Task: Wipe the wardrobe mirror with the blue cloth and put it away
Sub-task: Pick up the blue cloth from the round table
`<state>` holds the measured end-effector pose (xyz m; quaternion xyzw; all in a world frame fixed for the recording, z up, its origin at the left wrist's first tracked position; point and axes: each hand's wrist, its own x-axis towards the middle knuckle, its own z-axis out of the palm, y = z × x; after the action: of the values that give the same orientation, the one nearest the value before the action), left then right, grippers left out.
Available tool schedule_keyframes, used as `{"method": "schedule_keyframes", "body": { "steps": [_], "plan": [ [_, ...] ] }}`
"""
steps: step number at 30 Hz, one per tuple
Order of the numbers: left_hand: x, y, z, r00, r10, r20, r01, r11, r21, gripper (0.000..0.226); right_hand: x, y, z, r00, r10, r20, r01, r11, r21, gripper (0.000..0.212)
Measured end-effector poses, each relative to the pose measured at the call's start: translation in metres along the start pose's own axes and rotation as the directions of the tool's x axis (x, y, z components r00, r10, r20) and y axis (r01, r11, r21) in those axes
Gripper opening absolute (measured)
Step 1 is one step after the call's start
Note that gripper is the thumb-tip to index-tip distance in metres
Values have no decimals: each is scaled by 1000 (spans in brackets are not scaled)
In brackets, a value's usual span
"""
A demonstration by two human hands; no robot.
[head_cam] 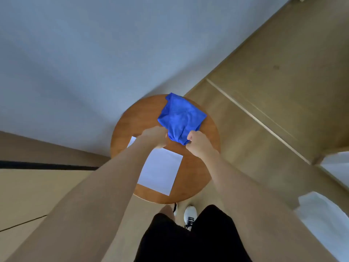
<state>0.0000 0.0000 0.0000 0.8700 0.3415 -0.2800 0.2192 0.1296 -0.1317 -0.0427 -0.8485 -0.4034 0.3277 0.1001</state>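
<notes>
Fingers (189, 138) of both hands, left hand (155, 136) and right hand (198, 143), pinch the blue cloth's (180, 118) near edge, bunched over the round wooden worktop (200, 173). White paper (160, 170) beside it looks blank, no readable writing anywhere.

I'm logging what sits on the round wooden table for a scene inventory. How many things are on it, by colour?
Blue: 1, the blue cloth, held at its near edge by the left hand and the right hand
White: 1, the sheet of paper
Total: 2 on the round table
</notes>
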Motion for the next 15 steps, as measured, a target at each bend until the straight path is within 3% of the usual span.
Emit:
{"method": "schedule_keyframes", "body": {
  "steps": [5, 7, 11, 15],
  "plan": [
    [40, -9, 0, 999, 23, -41, -25, 999, -47, 26, 24, -3, -1, 1000, 2, 9, -2, 1000, -28, 26],
    [54, -9, 1, 999, 34, -20, -35, 999, -31, 24, 36, -1, -5, 1000, -13, 24, 15, 998, -66, 14],
    [77, -7, 0, 997, -37, 66, 36, 999, 19, 13, 57, 8, -9, 997, -36, 62, 44, 989, -143, 29],
    [97, -3, 10, 1000, 8, 21, -7, 999, -31, 19, 83, 16, -10, 986, -128, 103, 149, 964, -221, 30]
  ]
}}
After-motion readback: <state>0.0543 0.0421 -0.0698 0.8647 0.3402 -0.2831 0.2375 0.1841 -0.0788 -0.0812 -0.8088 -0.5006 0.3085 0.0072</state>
